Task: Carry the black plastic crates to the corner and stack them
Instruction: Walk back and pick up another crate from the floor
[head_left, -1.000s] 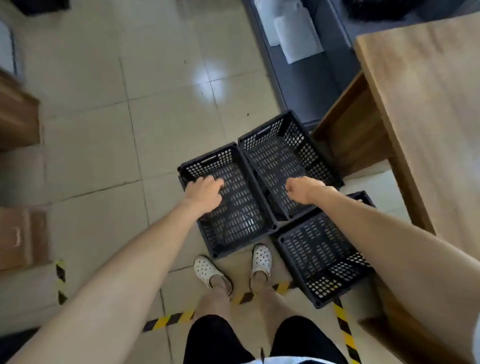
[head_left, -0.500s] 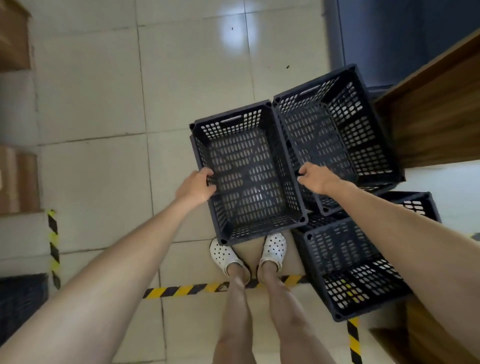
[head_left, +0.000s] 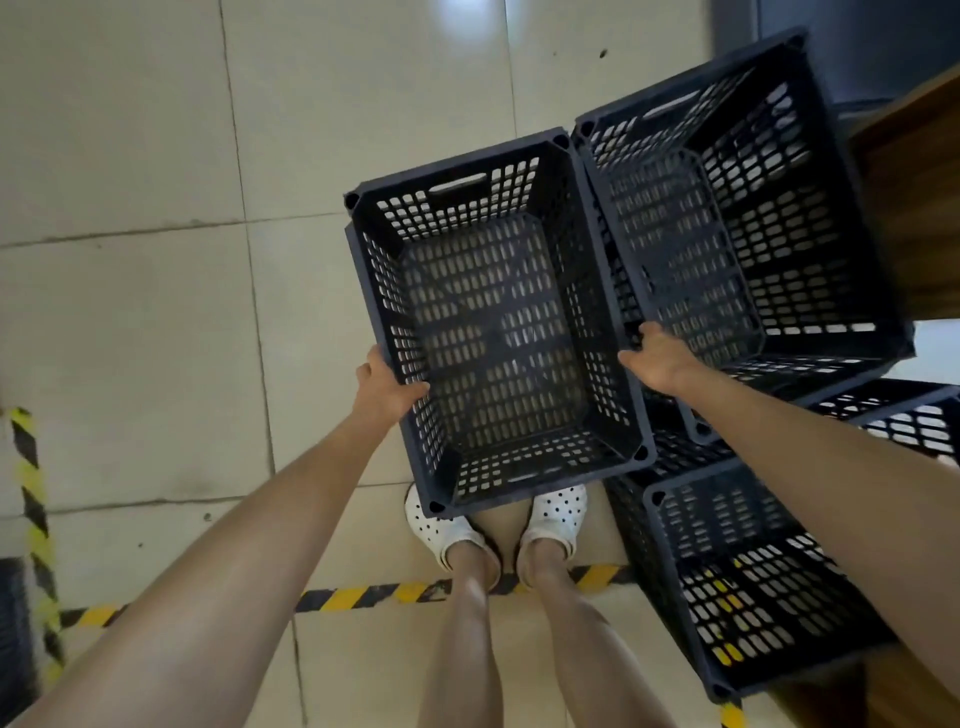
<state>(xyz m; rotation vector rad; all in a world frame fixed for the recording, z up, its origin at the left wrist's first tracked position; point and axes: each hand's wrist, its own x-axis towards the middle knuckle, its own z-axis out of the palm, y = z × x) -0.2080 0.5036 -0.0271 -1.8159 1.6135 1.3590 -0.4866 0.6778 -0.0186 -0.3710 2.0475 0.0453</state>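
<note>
I hold an empty black perforated crate (head_left: 498, 332) above the floor in front of me, its near edge over my feet. My left hand (head_left: 384, 387) grips its left rim and my right hand (head_left: 655, 358) grips its right rim. A second black crate (head_left: 748, 208) sits to the right, its left rim close against the held crate. A third black crate (head_left: 769, 587) rests on the floor at lower right, partly hidden behind my right forearm.
A wooden table (head_left: 914, 218) stands at the right edge beside the crates. Yellow-black hazard tape (head_left: 363, 597) crosses the tiled floor behind my white shoes (head_left: 556, 519) and runs up the left side. A dark object (head_left: 15, 623) lies at the far left edge.
Both hands reached the crate's side rims and closed on them. The crate has risen off the floor toward the camera, and the view has tilted further down.
</note>
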